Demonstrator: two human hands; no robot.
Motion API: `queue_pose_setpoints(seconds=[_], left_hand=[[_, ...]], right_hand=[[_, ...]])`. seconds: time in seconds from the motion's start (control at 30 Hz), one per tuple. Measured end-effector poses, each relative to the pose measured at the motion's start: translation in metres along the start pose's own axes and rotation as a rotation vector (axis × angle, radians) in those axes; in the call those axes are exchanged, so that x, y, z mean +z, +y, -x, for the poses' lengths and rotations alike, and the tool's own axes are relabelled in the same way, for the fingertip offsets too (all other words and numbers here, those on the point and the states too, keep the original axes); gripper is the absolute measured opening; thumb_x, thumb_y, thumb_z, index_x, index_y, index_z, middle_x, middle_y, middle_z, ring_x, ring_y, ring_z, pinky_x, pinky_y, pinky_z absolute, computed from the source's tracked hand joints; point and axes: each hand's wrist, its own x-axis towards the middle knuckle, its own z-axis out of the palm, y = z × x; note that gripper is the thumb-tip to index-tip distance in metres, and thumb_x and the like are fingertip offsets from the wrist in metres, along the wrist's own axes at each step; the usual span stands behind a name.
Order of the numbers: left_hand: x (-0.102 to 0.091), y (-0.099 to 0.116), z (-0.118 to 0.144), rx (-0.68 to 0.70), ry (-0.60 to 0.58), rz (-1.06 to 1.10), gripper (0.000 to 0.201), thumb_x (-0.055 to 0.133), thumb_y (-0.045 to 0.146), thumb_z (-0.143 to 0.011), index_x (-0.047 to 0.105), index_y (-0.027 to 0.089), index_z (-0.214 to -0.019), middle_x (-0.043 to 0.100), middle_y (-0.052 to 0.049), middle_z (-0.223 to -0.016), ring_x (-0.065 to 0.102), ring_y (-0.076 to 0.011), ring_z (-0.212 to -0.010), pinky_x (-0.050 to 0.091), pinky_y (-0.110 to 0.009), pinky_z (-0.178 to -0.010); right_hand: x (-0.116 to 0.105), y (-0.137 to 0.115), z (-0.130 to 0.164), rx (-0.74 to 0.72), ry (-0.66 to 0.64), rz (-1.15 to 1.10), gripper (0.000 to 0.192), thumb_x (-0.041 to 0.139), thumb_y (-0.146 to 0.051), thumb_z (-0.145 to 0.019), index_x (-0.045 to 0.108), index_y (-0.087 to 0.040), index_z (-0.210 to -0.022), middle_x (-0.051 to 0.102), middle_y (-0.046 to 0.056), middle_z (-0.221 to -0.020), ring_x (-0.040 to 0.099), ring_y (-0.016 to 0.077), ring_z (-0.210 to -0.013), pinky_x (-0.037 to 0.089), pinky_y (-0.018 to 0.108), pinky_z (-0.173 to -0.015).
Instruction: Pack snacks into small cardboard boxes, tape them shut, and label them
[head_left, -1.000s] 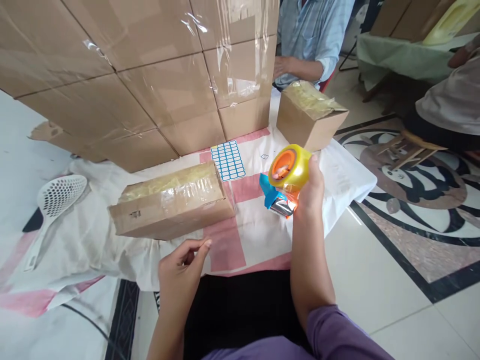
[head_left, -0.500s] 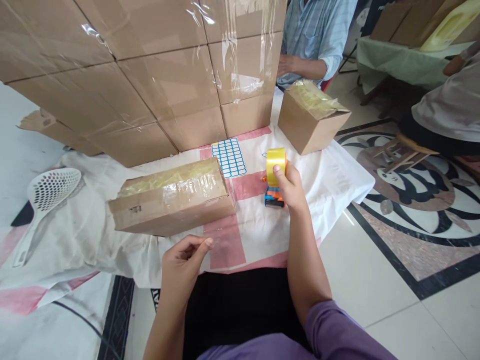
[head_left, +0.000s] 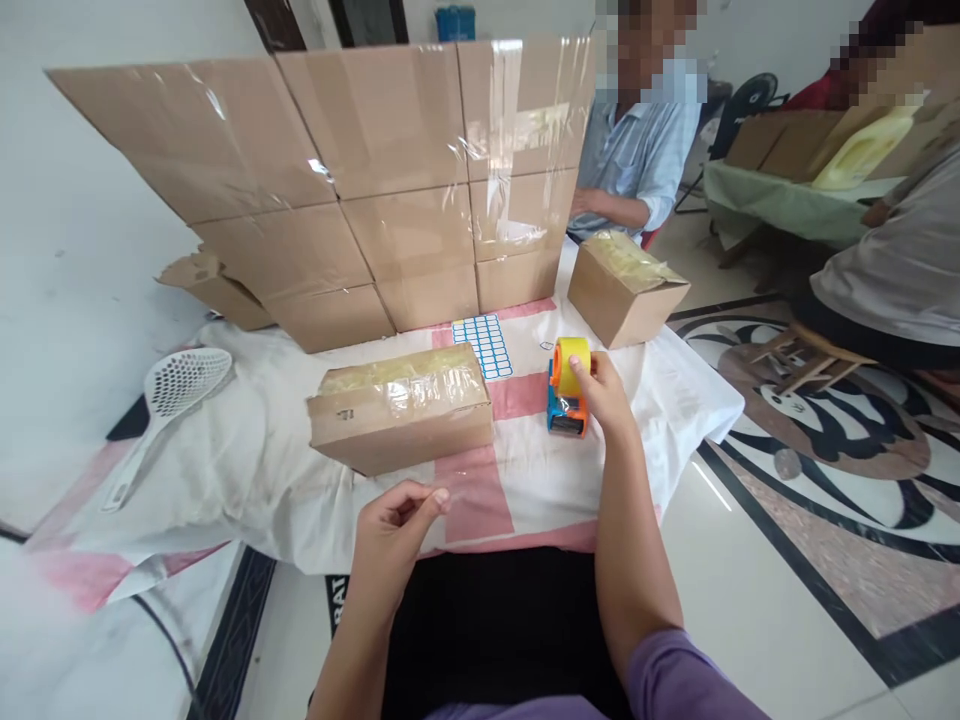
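Gripping tape dispenser (head_left: 567, 398) on bench — right hand (head_left: 606, 396) fingers closed round roll; left hand (head_left: 397, 525) pinched, empty-looking, below taped box (head_left: 401, 407).

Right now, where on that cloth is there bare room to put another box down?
The widest free patch of cloth lies between the white slotted scoop and the long taped box. A smaller patch lies right of the tape dispenser, below the small box. It is crowded around the label sheet by the cardboard wall.
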Motion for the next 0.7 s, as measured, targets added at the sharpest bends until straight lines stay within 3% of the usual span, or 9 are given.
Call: queue_pose_setpoints(seconds=[0.07,0.13,0.2,0.27,0.4,0.47,0.57,0.7], left_hand=[[0.001,0.006,0.005,0.006,0.042,0.031,0.027,0.078,0.043,-0.077,0.072,0.019,-0.068,0.069,-0.002,-0.065,0.052,-0.0104,-0.053,0.034,-0.02,-0.043],[0.002,0.012,0.009,0.009,0.093,0.065,0.026,0.077,0.043,-0.077,0.072,0.019,-0.067,0.069,-0.002,-0.065,0.055,-0.0113,-0.057,0.036,-0.02,-0.045],[0.003,0.016,0.012,0.026,0.121,0.084,0.026,0.077,0.042,-0.077,0.071,0.019,-0.067,0.069,-0.002,-0.066,0.057,-0.0121,-0.058,0.037,-0.02,-0.045],[0.004,0.018,0.012,0.057,0.123,0.084,0.026,0.077,0.042,-0.077,0.071,0.019,-0.066,0.069,-0.002,-0.066,0.058,-0.0131,-0.059,0.039,-0.021,-0.046],[0.002,0.02,0.012,0.135,0.087,0.07,0.029,0.076,0.044,-0.079,0.071,0.019,-0.066,0.069,-0.002,-0.063,0.06,-0.0149,-0.059,0.046,-0.023,-0.051],[0.002,0.021,0.012,0.162,0.077,0.062,0.029,0.076,0.044,-0.079,0.071,0.019,-0.066,0.07,-0.002,-0.063,0.061,-0.015,-0.059,0.048,-0.024,-0.054],[0.002,0.023,0.015,0.189,0.087,0.07,0.027,0.077,0.042,-0.078,0.072,0.018,-0.066,0.071,-0.003,-0.066,0.063,-0.0156,-0.063,0.051,-0.025,-0.06],[0.0,0.024,0.018,0.204,0.116,0.077,0.027,0.077,0.042,-0.079,0.072,0.018,-0.067,0.071,-0.003,-0.066,0.064,-0.0159,-0.065,0.052,-0.025,-0.063]], right_hand=[[-0.002,-0.009,0.006,-0.112,0.203,0.105,0.049,0.063,-0.063,-0.083,0.058,-0.02,-0.105,0.06,0.006,-0.093,0.058,0.0255,-0.092,0.049,0.043,-0.086],[-0.002,-0.029,0.018,-0.263,0.268,0.098,0.038,0.062,-0.055,-0.086,0.06,-0.021,-0.103,0.058,0.004,-0.091,0.056,0.023,-0.089,0.047,0.04,-0.085],[0.002,-0.058,0.038,-0.384,0.136,-0.03,0.024,0.059,-0.046,-0.092,0.063,-0.022,-0.094,0.059,0.002,-0.086,0.056,0.02,-0.082,0.046,0.035,-0.078],[0.01,-0.088,0.063,-0.453,-0.102,-0.156,0.021,0.057,-0.038,-0.097,0.063,-0.022,-0.084,0.061,0.002,-0.082,0.056,0.0182,-0.078,0.045,0.033,-0.073],[0.029,-0.131,0.108,-0.522,-0.556,-0.21,0.005,0.069,-0.029,-0.092,0.07,-0.024,-0.092,0.061,0.001,-0.087,0.058,0.0172,-0.081,0.047,0.031,-0.074],[0.035,-0.141,0.12,-0.55,-0.701,-0.195,0.009,0.073,-0.022,-0.088,0.071,-0.024,-0.096,0.061,0.001,-0.092,0.06,0.0171,-0.085,0.049,0.031,-0.078],[0.038,-0.15,0.127,-0.583,-0.766,-0.119,0.012,0.067,-0.01,-0.088,0.069,-0.022,-0.089,0.059,0.001,-0.093,0.06,0.0155,-0.085,0.048,0.029,-0.075],[0.039,-0.157,0.132,-0.61,-0.744,-0.1,0.016,0.062,-0.008,-0.091,0.064,-0.021,-0.082,0.056,0.0,-0.09,0.058,0.0154,-0.085,0.045,0.028,-0.073]])
